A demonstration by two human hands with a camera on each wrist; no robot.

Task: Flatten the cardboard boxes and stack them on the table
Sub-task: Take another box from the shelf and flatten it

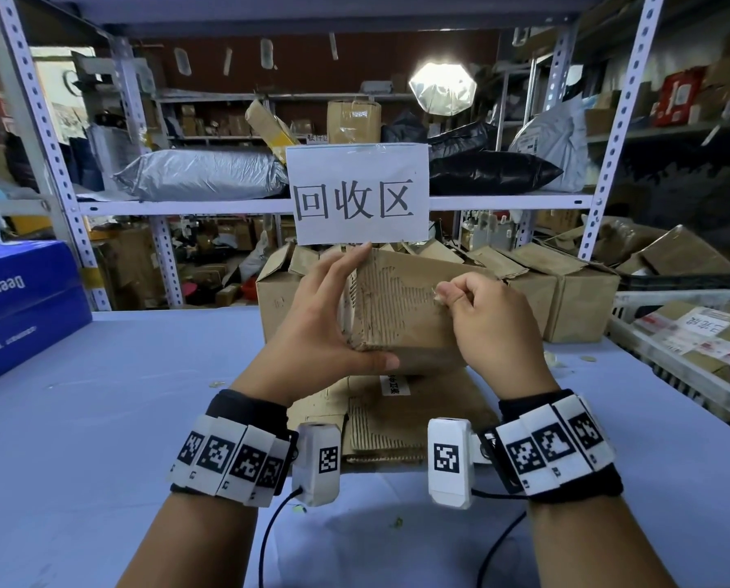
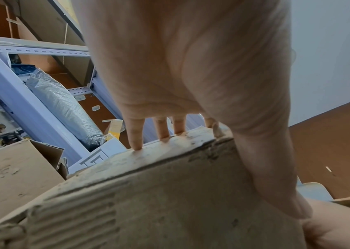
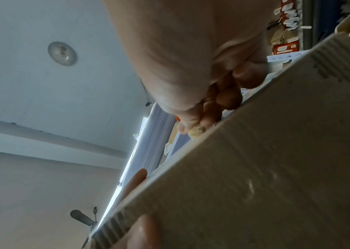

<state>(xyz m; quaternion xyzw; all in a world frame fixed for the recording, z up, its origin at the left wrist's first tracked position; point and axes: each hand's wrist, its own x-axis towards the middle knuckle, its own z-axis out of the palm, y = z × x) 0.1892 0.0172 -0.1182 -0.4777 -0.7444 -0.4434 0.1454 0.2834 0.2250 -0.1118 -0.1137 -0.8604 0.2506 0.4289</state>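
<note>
You hold the small cardboard box (image 1: 401, 316) in the air above the flattened cardboard (image 1: 397, 418) lying on the table (image 1: 100, 418). Your left hand (image 1: 325, 328) clamps its left end, fingers straight along the far side, thumb underneath. Your right hand (image 1: 490, 324) is curled, pinching a torn scrap of tape or paper (image 1: 439, 295) on the top face. Step looks like stripping the seal. Next move likely: peel it clear, open the flaps, then collapse the box. More unflattened boxes (image 1: 567, 290) wait behind.
</note>
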